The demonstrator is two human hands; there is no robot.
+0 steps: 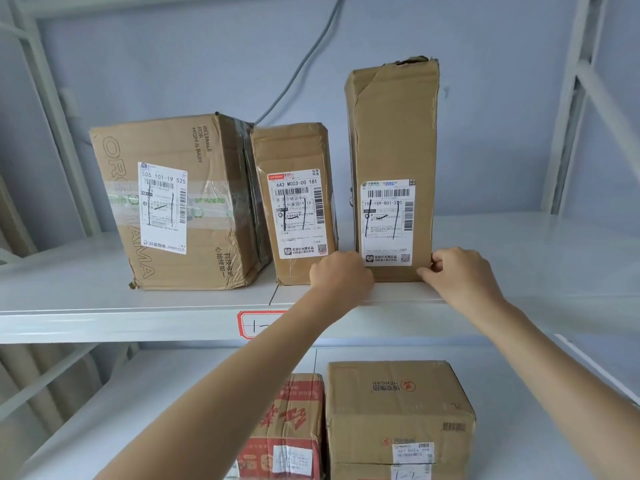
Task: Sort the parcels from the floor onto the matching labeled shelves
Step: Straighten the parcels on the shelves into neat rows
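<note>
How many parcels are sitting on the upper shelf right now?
3. A wide box at left, a smaller box touching it, and a tall box at right, between both hands. None appears hidden behind them.

A parcel sorting room or courier pickup point.

White metal shelves (138, 323) stand against a pale blue wall (502, 116). Cardboard parcels (194, 202) with printed shipping labels (162, 207), barcodes and handwritten numbers sit in a row on the upper shelf, with more on the shelf below. A red-bordered tag (254, 323) with a handwritten number is stuck on the shelf's near edge.
</note>
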